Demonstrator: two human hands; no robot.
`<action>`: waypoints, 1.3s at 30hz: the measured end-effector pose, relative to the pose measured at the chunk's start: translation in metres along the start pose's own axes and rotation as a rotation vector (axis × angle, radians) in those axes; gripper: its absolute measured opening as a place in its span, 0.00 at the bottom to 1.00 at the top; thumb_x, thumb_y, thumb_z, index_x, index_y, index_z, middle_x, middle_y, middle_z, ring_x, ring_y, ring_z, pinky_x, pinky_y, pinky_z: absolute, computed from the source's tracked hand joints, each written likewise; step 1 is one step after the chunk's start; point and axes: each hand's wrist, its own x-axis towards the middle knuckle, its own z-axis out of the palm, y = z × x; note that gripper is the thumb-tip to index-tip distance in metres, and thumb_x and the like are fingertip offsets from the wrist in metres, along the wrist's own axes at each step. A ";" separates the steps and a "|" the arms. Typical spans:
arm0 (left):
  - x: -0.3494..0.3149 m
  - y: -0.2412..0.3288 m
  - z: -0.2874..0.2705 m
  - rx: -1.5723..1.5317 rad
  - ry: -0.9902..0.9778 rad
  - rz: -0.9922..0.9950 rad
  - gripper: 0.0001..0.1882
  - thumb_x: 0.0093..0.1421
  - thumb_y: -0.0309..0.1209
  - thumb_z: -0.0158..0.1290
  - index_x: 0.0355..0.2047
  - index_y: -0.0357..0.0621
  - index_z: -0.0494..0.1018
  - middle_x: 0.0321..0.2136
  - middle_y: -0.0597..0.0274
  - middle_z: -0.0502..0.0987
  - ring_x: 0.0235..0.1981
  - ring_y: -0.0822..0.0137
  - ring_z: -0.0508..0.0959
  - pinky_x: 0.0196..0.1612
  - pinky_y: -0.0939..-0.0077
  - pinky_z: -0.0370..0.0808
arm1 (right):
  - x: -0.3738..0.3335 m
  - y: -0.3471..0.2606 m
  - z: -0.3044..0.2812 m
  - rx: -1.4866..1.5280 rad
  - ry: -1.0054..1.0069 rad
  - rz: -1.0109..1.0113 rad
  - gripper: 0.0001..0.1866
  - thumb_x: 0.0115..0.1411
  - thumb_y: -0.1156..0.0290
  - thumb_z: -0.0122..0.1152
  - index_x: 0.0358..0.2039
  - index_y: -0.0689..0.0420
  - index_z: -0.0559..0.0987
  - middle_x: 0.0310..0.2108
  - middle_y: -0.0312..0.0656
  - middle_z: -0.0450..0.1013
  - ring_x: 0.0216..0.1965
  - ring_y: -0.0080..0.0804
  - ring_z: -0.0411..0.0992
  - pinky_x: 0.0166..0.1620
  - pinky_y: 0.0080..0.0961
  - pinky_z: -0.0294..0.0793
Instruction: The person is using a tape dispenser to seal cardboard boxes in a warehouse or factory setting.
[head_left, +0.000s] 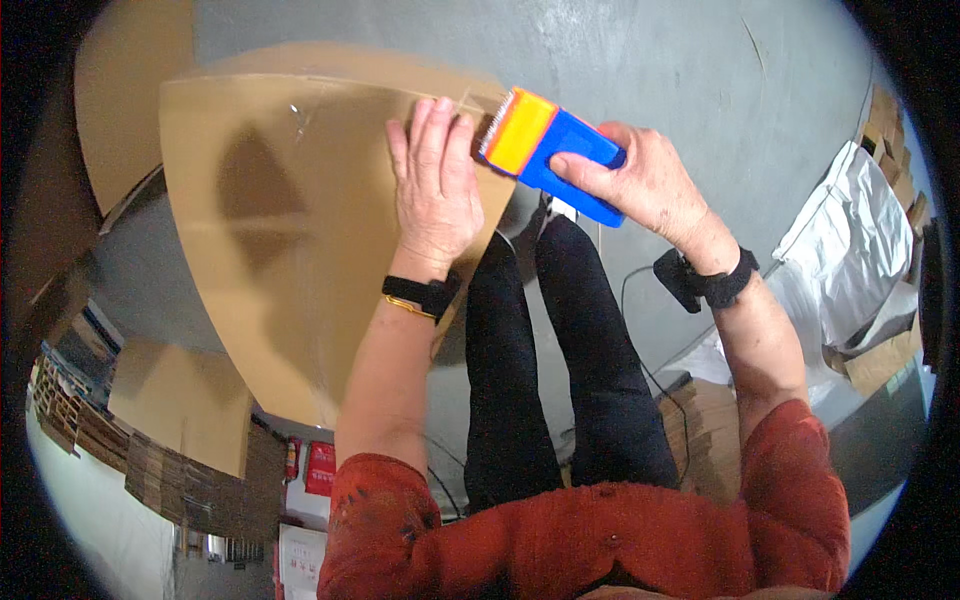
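Note:
A blue and orange tape dispenser (555, 155) with a serrated edge is gripped in my right hand (655, 185), thumb across its blue side. Its toothed end meets the right edge of a large brown cardboard box (340, 190). Flat on the box's top, close to that edge, rests my left hand (438, 185), its fingers stretched out and holding nothing. Whether tape runs between the dispenser and the box is hard to make out.
More cardboard (135, 90) stands at the far left, with stacked flat cardboard (180, 400) at the lower left. A silvery-white sheet (850, 240) lies on the right. A dark cable (655, 380) crosses the grey floor (680, 60) beside my legs.

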 end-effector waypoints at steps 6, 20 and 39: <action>-0.005 0.002 0.002 0.028 0.011 0.003 0.30 0.59 0.22 0.54 0.63 0.41 0.65 0.67 0.51 0.61 0.71 0.49 0.60 0.73 0.37 0.48 | -0.004 0.000 -0.005 0.030 -0.014 -0.052 0.39 0.53 0.35 0.66 0.42 0.64 0.84 0.27 0.50 0.81 0.31 0.38 0.82 0.37 0.34 0.81; -0.002 0.005 0.004 0.052 -0.012 0.010 0.24 0.65 0.23 0.47 0.62 0.41 0.67 0.66 0.51 0.65 0.69 0.48 0.63 0.73 0.41 0.48 | 0.000 0.008 -0.008 0.055 -0.072 -0.045 0.40 0.52 0.33 0.65 0.43 0.63 0.84 0.28 0.53 0.81 0.33 0.43 0.83 0.40 0.38 0.81; 0.005 0.006 0.007 0.136 -0.045 0.071 0.26 0.66 0.25 0.46 0.65 0.41 0.65 0.68 0.50 0.65 0.72 0.48 0.60 0.74 0.44 0.45 | -0.020 0.103 -0.031 0.057 -0.067 -0.081 0.37 0.54 0.38 0.68 0.49 0.60 0.83 0.31 0.47 0.82 0.34 0.33 0.82 0.42 0.33 0.81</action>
